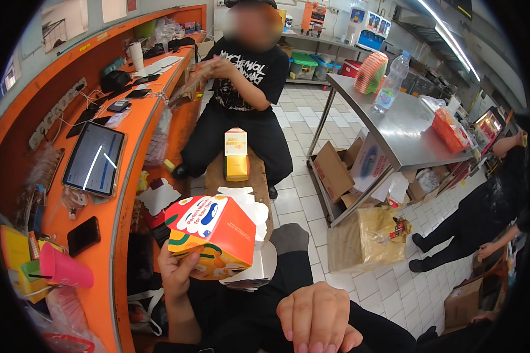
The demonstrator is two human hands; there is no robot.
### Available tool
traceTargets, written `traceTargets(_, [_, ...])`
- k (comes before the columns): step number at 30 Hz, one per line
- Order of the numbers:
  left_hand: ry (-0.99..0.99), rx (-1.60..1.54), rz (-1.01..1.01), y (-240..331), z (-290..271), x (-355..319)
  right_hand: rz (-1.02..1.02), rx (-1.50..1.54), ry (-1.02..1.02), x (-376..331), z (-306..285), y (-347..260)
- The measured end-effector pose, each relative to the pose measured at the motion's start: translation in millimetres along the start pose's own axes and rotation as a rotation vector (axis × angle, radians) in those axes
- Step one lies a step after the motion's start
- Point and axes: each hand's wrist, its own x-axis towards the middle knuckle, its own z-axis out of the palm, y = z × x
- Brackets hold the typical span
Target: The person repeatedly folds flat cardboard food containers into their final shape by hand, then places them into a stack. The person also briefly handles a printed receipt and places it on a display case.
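My left hand (181, 272) grips a folded carton box (218, 232) by its lower left corner. The box is red, orange and yellow with a white printed patch, and white flaps stick out at its far right side. Beneath it, partly covered, lie flat white carton blanks (264, 265) by my lap. Apart from the box, my right hand (317, 317) hovers over my lap at the lower edge, fingers bent and together; its palm is hidden. Farther off on a wooden bench (216, 170) stands a yellow carton (237, 167) with its white-and-orange lid up.
A co-worker (241, 82) sits across the bench, hands raised with a flat piece. To the left runs an orange counter (141, 135) with a tablet (94, 157), phone (84, 235) and pink cup (66, 266). A steel table (394, 126) and wrapped box (365, 238) stand right; another person (477, 206) stands beyond.
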Motion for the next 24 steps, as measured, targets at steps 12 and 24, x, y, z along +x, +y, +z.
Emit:
traceTargets(12, [-0.034, 0.011, 0.055, -3, 0, 2, -0.006, -0.071, -0.024, 12, 4, -2])
traceTargets(24, [-0.132, 0.088, 0.083, 22, 13, 7, 0.01, -1.109, -0.215, 14, -43, 2])
